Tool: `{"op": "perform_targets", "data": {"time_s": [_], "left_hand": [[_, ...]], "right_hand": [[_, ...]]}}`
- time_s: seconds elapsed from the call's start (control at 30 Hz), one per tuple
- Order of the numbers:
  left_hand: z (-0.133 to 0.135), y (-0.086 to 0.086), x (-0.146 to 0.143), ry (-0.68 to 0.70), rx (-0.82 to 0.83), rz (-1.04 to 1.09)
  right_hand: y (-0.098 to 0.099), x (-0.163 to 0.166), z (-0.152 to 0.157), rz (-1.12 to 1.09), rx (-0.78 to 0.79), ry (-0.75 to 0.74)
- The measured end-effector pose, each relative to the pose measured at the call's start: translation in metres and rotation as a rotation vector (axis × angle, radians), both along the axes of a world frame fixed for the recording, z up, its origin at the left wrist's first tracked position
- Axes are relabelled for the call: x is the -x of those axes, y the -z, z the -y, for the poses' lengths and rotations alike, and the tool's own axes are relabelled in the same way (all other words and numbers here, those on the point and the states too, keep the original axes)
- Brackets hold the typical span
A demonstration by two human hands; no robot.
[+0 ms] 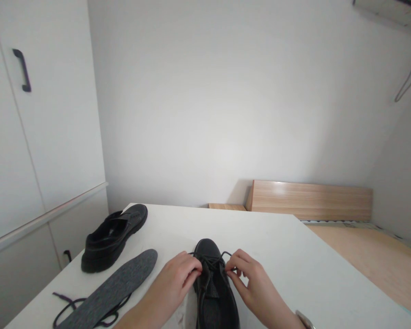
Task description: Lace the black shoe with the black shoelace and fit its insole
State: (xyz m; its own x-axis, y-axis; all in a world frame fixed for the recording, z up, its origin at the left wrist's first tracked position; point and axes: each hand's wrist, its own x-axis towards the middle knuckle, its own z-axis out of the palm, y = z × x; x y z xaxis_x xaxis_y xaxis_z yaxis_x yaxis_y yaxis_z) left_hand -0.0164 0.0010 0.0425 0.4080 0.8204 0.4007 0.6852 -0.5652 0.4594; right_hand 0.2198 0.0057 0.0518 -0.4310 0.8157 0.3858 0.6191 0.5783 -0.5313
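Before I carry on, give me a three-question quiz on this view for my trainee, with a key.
1. Multiple choice: what lies across the dark lace?
A) A screwdriver
B) The grey insole
C) A folded towel

2. True or false: the right hand is touching the far shoe.

3. Open: which hand is closer to the insole?

Key:
1. B; the lace shows on both sides of it.
2. False; that hand is at the right edge of the near shoe, and the other shoe stands apart at the left.
3. The left hand.
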Motion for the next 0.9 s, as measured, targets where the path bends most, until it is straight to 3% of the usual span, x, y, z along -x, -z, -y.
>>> {"op": "perform_targets", "data": {"time_s": [0.1, 0.17, 0.33, 0.5, 0.73, 0.9], "left_hand": [[0.001, -0.003, -0.003, -0.01, -0.117, -0.001], [0.002, -0.005, -0.005, -0.034, -0.153, -0.002], [0.009, -0.007, -0.011, -0.072, 0.024, 0.102], [0.022, -0.011, -0.021, -0.116, 0.14, 0.156], [0.025, -0.022, -0.03, -0.126, 0.143, -0.071], [0.021, -0.04, -0.04, -0.175, 0.181, -0.284]], "right_hand": [[0.0, 0.002, 0.0, 0.067, -0.154, 0.05], [0.001, 0.003, 0.0, 0.075, -0.171, 0.059], [-0.001, 0.006, 0.008, -0.032, 0.002, -0.01], [-0.011, 0.011, 0.021, 0.053, 0.048, -0.002], [-0.015, 0.023, 0.023, 0.369, 0.015, 0.067], [-0.018, 0.035, 0.019, 0.504, 0.006, 0.165]]}}
